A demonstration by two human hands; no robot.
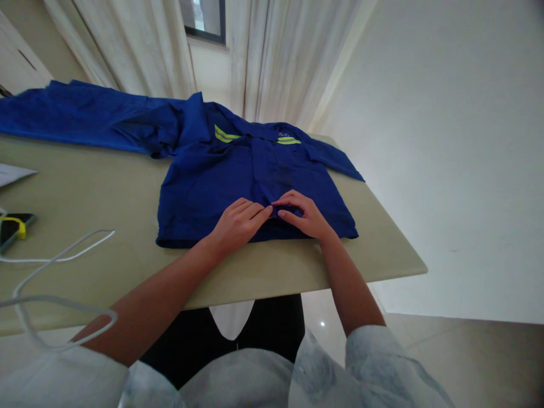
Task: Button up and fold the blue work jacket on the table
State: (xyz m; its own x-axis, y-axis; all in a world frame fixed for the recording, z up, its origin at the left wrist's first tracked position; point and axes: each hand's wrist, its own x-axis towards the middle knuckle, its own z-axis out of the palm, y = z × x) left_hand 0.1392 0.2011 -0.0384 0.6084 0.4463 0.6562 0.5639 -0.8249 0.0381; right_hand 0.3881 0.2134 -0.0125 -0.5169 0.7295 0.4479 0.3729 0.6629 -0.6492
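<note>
A blue work jacket (pixel 204 181) with yellow-green reflective stripes lies flat on a beige table (pixel 106 192), its collar toward the window. My left hand (pixel 238 224) and my right hand (pixel 304 215) meet at the front opening near the hem. The fingers of both hands are pinched together on the fabric edges there. What sits between the fingertips is too small to make out.
A second blue garment (pixel 76 116) is spread along the table's far left. A white cable (pixel 51 266) loops over the near left. A dark device with a yellow part (pixel 15 226) and a white sheet (pixel 11 173) lie at the left edge. Curtains hang behind.
</note>
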